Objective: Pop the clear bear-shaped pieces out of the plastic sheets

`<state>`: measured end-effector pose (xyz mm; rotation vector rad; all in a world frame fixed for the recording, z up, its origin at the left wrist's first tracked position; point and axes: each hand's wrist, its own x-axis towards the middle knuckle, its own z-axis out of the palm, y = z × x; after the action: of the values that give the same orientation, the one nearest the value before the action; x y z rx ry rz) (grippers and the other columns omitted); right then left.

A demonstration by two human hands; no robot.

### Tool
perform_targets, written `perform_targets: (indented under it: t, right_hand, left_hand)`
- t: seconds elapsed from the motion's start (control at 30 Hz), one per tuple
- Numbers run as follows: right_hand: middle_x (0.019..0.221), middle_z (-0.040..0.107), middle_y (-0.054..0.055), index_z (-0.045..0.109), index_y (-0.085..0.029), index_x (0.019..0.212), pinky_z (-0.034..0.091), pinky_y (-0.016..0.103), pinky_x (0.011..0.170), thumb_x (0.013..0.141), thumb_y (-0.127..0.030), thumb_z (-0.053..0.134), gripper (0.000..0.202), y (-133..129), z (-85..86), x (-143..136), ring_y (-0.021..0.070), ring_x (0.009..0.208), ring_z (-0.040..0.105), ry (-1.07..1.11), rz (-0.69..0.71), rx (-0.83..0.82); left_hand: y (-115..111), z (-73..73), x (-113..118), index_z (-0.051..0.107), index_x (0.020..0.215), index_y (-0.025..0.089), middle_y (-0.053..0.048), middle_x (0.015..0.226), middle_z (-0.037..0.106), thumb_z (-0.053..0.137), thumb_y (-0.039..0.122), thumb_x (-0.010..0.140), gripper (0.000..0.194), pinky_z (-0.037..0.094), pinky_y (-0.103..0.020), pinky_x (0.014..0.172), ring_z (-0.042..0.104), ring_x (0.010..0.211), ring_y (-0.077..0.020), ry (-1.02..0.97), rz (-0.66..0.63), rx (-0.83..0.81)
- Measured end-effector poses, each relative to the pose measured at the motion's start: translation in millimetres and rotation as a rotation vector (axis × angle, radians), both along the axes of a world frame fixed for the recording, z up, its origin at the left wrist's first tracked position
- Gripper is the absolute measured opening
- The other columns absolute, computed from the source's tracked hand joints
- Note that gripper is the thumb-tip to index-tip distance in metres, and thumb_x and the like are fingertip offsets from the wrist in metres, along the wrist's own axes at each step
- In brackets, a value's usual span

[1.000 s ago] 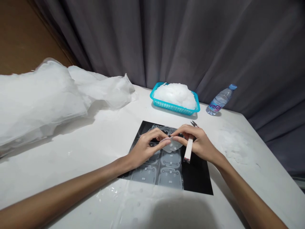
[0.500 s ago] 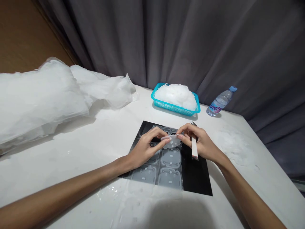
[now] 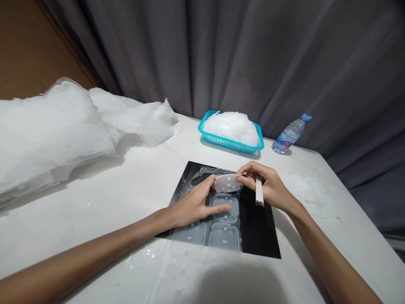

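Observation:
My right hand (image 3: 264, 181) pinches the right end of a small translucent plastic piece (image 3: 227, 183) with rounded corners and pale dots. The same hand also holds a slim tool with a whitish handle (image 3: 259, 192), which hangs down from the palm. At the piece's left end are the fingertips of my left hand (image 3: 202, 200), whose thumb is stretched away over the sheet below. Under both hands a clear molded plastic sheet (image 3: 224, 236) with several rounded panels lies partly on a black mat (image 3: 261, 232).
Behind the mat stands a turquoise basket (image 3: 232, 145) heaped with white material. A water bottle (image 3: 288, 135) is to its right. Large bags of white material (image 3: 53, 135) fill the left of the white table (image 3: 104, 253), with a grey curtain (image 3: 221, 55) behind.
My left thumb has come off the plastic piece and spread away from the fingers. The piece has tilted to show more of its face, still pinched by my right hand.

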<state>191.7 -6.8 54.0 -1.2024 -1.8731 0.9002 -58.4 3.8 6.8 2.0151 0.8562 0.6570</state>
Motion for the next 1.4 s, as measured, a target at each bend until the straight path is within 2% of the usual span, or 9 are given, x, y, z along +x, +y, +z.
perform_targets:
  t: [0.1, 0.23, 0.43, 0.63, 0.97, 1.1, 1.2, 1.27, 1.4]
  right_hand:
    - [0.074, 0.058, -0.002, 0.072, -0.023, 0.098, 0.036, 0.029, 0.062, 0.097, -0.046, 0.071, 0.023, -1, 1.3, 1, 0.0142, 0.065, 0.049, -0.009, -0.005, 0.005]
    - [0.071, 0.053, -0.003, 0.071, -0.023, 0.099, 0.036, 0.029, 0.061, 0.098, -0.042, 0.07, 0.019, -2, 2.8, 1, 0.0141, 0.063, 0.046, -0.039, 0.022, 0.015]
    - [0.113, 0.072, 0.006, 0.075, -0.027, 0.114, 0.046, 0.033, 0.073, 0.094, -0.038, 0.077, 0.023, -5, 3.7, -14, 0.0177, 0.08, 0.055, 0.007, 0.078, 0.143]
    - [0.088, 0.076, 0.005, 0.082, -0.025, 0.1, 0.048, 0.037, 0.074, 0.097, -0.037, 0.073, 0.015, -5, -1.5, -22, 0.0204, 0.078, 0.061, 0.039, 0.081, 0.189]
    - [0.09, 0.073, 0.006, 0.077, -0.021, 0.09, 0.046, 0.032, 0.068, 0.097, -0.042, 0.073, 0.023, -1, -11.2, -17, 0.0183, 0.077, 0.062, 0.129, 0.1, 0.03]
    - [0.084, 0.07, 0.005, 0.073, -0.02, 0.091, 0.047, 0.031, 0.066, 0.097, -0.047, 0.07, 0.028, 2, -14.6, -11, 0.0178, 0.073, 0.061, 0.147, 0.005, 0.013]
    - [0.086, 0.071, 0.006, 0.071, -0.022, 0.091, 0.051, 0.034, 0.07, 0.093, -0.05, 0.074, 0.029, 21, -12.9, 3, 0.021, 0.078, 0.065, 0.239, -0.206, 0.116]
    - [0.09, 0.072, 0.007, 0.071, -0.022, 0.093, 0.052, 0.035, 0.073, 0.092, -0.051, 0.074, 0.029, 48, -6.6, 14, 0.0221, 0.082, 0.066, 0.27, -0.336, 0.238]
    - [0.095, 0.072, 0.008, 0.066, -0.019, 0.098, 0.053, 0.035, 0.075, 0.095, -0.059, 0.06, 0.041, 126, 14.2, 27, 0.022, 0.086, 0.067, 0.148, -0.57, 0.362]
  left_hand:
    - [0, 0.4, 0, 0.06, 0.11, 0.021, -0.003, 0.1, 0.066, 0.06, 0.047, 0.105, 0.027, 0.05, -0.032, 0.081, 0.064, 0.091, -0.0198, -0.082, 0.026, 0.04]
    - [-3, 0.1, 0, 0.063, 0.093, 0.019, 0.0, 0.084, 0.063, 0.052, 0.036, 0.11, 0.026, 0.047, -0.028, 0.073, 0.059, 0.076, -0.0145, -0.173, 0.106, 0.159]
    - [-7, -1.6, -3, 0.068, 0.1, 0.019, -0.001, 0.09, 0.066, 0.06, 0.027, 0.107, 0.014, 0.049, -0.028, 0.078, 0.062, 0.081, -0.0143, -0.205, 0.094, 0.302]
    - [-8, -4.3, -4, 0.073, 0.11, 0.02, -0.004, 0.096, 0.073, 0.058, 0.024, 0.108, 0.015, 0.053, -0.031, 0.082, 0.067, 0.088, -0.0169, -0.227, 0.06, 0.329]
    - [-8, -4.5, -2, 0.076, 0.108, 0.02, -0.005, 0.097, 0.077, 0.061, 0.023, 0.106, 0.016, 0.054, -0.03, 0.082, 0.069, 0.088, -0.0177, -0.268, 0.075, 0.329]
    - [-9, -0.5, -2, 0.071, 0.115, 0.021, -0.005, 0.103, 0.075, 0.06, 0.035, 0.107, 0.02, 0.056, -0.033, 0.088, 0.071, 0.095, -0.0195, -0.18, 0.065, 0.198]
    - [-10, 1.7, -4, 0.056, 0.143, 0.023, -0.009, 0.126, 0.073, 0.071, 0.051, 0.097, 0.055, 0.057, -0.04, 0.1, 0.071, 0.115, -0.0259, -0.038, -0.077, 0.087]
    - [-10, 0.9, -6, 0.051, 0.15, 0.023, -0.013, 0.142, 0.067, 0.076, 0.057, 0.091, 0.073, 0.053, -0.047, 0.109, 0.066, 0.129, -0.0319, 0.069, -0.211, 0.142]
    - [-7, -1.7, -10, 0.058, 0.148, 0.022, -0.014, 0.156, 0.057, 0.069, 0.057, 0.097, 0.063, 0.045, -0.05, 0.119, 0.057, 0.142, -0.0348, 0.191, -0.323, 0.325]
